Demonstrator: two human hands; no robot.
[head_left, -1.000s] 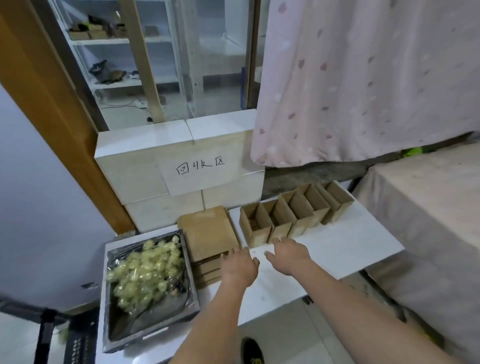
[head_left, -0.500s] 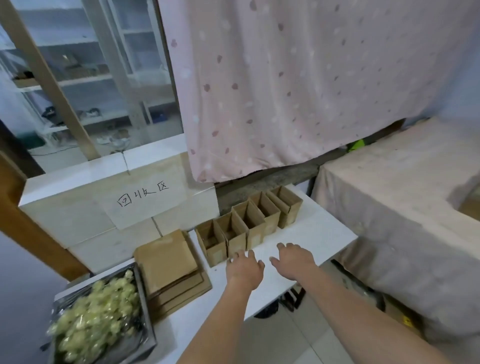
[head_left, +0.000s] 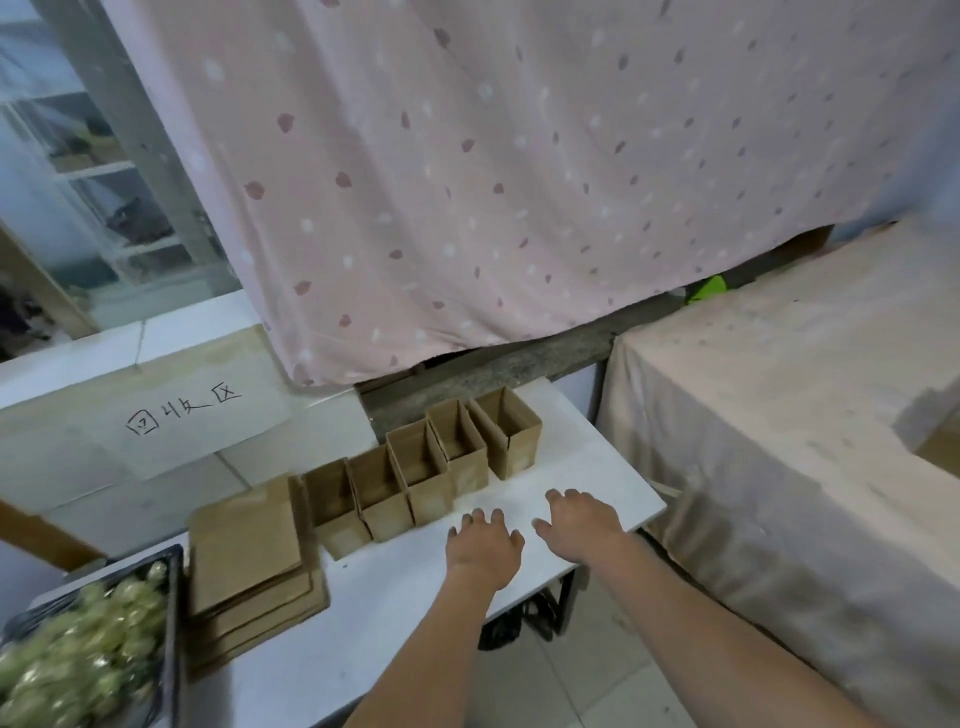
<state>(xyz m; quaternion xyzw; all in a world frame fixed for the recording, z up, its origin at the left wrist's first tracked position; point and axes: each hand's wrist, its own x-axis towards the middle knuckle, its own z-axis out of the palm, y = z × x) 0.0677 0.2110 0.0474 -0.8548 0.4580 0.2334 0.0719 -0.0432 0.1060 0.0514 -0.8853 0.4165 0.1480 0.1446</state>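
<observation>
Now the left hand (head_left: 483, 551) and right hand (head_left: 582, 525) are hovering spread, empty, over the table (head_left: 587, 457) near the boxes (head_left: 426, 488); these are looking light and crushable, best gripped across opposite walls.

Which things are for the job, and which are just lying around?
Likely for the job: left hand, right hand, row of open cardboard boxes, stack of flat cardboard, tray of pale bits.
Just lying about: pink curtain, handwritten sign, cloth-covered table.

tray (head_left: 175, 618) near left cut by left, bottom edges; pale lumps (head_left: 78, 660) inside blurred, kind unclear. left hand (head_left: 485, 551), right hand (head_left: 579, 525): palms hidden underneath.
</observation>
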